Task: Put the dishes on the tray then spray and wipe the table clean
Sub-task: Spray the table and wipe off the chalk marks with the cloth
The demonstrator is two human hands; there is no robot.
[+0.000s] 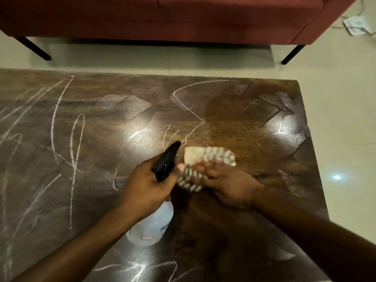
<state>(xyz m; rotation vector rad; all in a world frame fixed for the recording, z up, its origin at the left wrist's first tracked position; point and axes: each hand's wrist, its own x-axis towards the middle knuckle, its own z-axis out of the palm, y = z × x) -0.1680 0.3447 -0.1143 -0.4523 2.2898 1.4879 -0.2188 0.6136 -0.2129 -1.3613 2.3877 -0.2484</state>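
Observation:
A dark wooden table (101, 159) fills most of the view, covered with white chalk scribbles on its left and near parts. My left hand (144, 186) grips the neck of a white spray bottle (150, 226) with a black trigger head that points away from me. Just to its right, my right hand (225, 182) presses a folded green-and-white patterned cloth (209, 157) on the tabletop. The wood right of the cloth looks wet and free of chalk. No dishes or tray are in view.
A red sofa (162, 17) on black legs stands beyond the table's far edge. Pale tiled floor (345, 119) runs along the table's right edge. A white device with cables (355, 25) lies on the floor at the top right.

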